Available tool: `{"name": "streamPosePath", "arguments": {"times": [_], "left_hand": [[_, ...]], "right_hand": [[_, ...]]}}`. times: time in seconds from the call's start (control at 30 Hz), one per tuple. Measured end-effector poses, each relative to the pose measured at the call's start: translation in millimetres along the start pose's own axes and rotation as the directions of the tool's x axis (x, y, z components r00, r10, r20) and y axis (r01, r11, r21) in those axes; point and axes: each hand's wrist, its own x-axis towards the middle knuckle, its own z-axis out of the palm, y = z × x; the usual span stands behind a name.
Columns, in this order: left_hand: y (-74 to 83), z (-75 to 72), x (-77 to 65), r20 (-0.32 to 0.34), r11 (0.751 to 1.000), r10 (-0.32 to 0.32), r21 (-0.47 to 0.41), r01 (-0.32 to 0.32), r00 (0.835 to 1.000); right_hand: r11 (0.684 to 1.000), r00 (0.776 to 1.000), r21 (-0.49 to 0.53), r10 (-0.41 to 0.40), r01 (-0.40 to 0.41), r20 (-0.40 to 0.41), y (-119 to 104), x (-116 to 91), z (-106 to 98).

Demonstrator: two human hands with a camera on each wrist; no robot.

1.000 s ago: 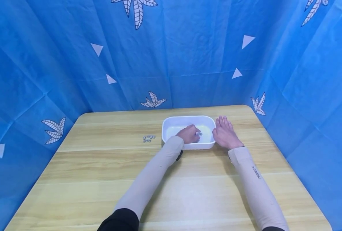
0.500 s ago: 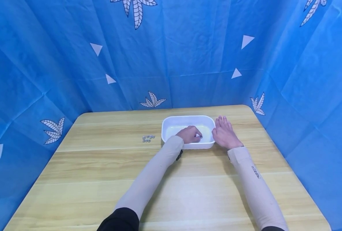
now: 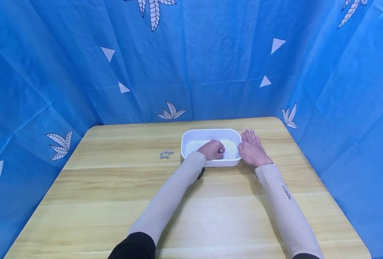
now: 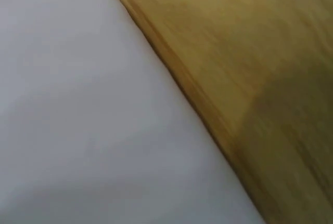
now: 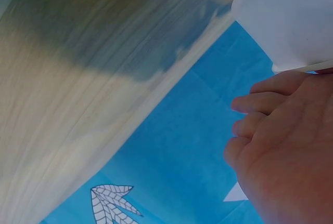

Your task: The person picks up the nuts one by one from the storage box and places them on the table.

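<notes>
A white rectangular plastic tub (image 3: 191,135) stands near the back of the table. Inside it, my left hand (image 3: 211,149) reaches down with the thumb and a finger bent together around a small shiny metal piece (image 3: 222,151), which is mostly hidden by them. My right hand (image 3: 252,150) rests against the tub's right side, fingers extended away from me and thumb side at the rim. In the right wrist view this hand (image 5: 289,141) touches the edge of the tub (image 5: 291,21). Only the tub's wall (image 4: 93,109) shows in the left wrist view, without any fingers.
Several small silvery metal pieces (image 3: 167,154) lie in two short rows on the table left of the tub. The wooden table (image 3: 91,190) has rounded far corners. Blue patterned cloth (image 3: 217,72) hangs behind it and along both sides.
My left thumb and finger have closed on the small metal piece that lay visible in the tub, with a slight shift left. The right hand stays at the rim.
</notes>
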Motion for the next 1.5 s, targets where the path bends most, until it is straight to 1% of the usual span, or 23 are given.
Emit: {"name": "streamPosePath", "arguments": {"times": [0.17, 0.37, 0.47, 0.67, 0.8, 0.9, 1.0, 1.23, 1.33, 1.5], "left_hand": [[-1.8, -0.9, -1.1, -0.018, 1.000, 0.009, 0.002, -0.009, 1.000], [-0.3, -2.8, -4.5, -0.032, 1.000, 0.015, 0.001, -0.015, 0.999], [1.0, -2.9, -5.5, -0.034, 1.000, 0.012, 0.020, -0.011, 0.999], [2.3, -1.1, -5.0, -0.037, 0.998, -0.017, 0.067, 0.020, 0.999], [2.7, -1.6, -3.0, -0.048, 0.996, 0.007, 0.086, -0.003, 0.999], [2.6, -2.6, -1.7, -0.055, 0.996, 0.038, 0.087, -0.033, 0.998], [2.0, -3.3, -1.5, -0.055, 0.995, 0.047, 0.087, -0.042, 0.997], [0.2, -3.0, -0.7, -0.054, 0.996, 0.036, 0.083, -0.031, 0.998], [-0.2, -3.0, -0.8, -0.063, 0.997, 0.034, 0.068, -0.029, 0.997], [0.4, -3.8, -2.8, -0.070, 0.999, 0.010, 0.039, -0.007, 0.998]], "right_hand": [[1.000, 1.000, 0.008, -0.002, 0.002, -0.004, -1.4, 0.0, -0.4], [1.000, 1.000, 0.018, -0.004, 0.004, -0.016, -1.7, 0.3, -0.1], [1.000, 1.000, 0.016, -0.004, 0.004, -0.014, -1.1, 0.5, 0.6], [1.000, 1.000, 0.008, -0.010, 0.010, -0.019, -0.9, 0.1, 0.6], [1.000, 1.000, 0.007, -0.007, 0.007, -0.016, -1.0, -0.5, 0.3], [1.000, 1.000, 0.009, -0.002, 0.002, -0.010, -0.6, -0.2, 0.2], [1.000, 1.000, 0.009, -0.004, 0.005, -0.009, -1.1, 0.2, -0.2], [1.000, 1.000, 0.010, -0.008, 0.008, -0.020, -1.8, -0.4, -0.6], [1.000, 1.000, 0.012, -0.009, 0.009, -0.021, -1.5, -0.4, -0.4], [1.000, 1.000, 0.026, -0.007, 0.007, -0.015, -1.3, -0.6, -0.5]]}}
